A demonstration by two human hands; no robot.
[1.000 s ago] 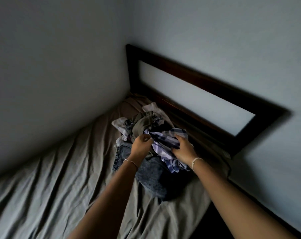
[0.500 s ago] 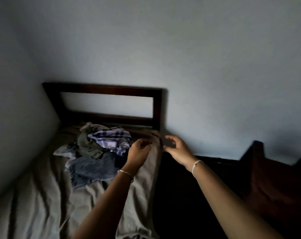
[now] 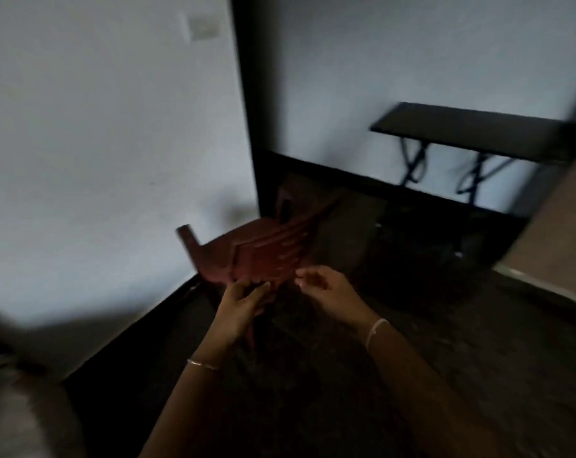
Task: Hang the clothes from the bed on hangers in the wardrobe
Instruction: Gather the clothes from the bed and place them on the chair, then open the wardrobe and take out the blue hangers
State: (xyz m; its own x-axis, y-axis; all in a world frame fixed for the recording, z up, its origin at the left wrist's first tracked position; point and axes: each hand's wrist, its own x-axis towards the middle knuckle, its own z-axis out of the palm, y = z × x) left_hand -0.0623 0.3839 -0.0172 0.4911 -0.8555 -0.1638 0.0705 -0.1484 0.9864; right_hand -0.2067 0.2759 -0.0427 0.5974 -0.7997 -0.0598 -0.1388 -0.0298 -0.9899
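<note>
Neither the clothes nor any hanger is in view. My left hand and my right hand are raised side by side at the middle of the view, with nothing visible in them. The left hand's fingers are fairly straight and the right hand's are loosely curled. Both hands hang in front of a stack of dark red plastic chairs; whether the left hand touches it I cannot tell. A corner of the bed with its grey sheet shows at the bottom left. The frame is dim and blurred.
The red chairs stand against the pale wall beside a dark vertical post. A black wall shelf on brackets hangs at the right. A brown panel cuts in at the right edge. The floor is dark.
The view has swung right, away from the bed and the pile of clothes. My hands let go of the checked garment and now hang in front of the red chairs.
</note>
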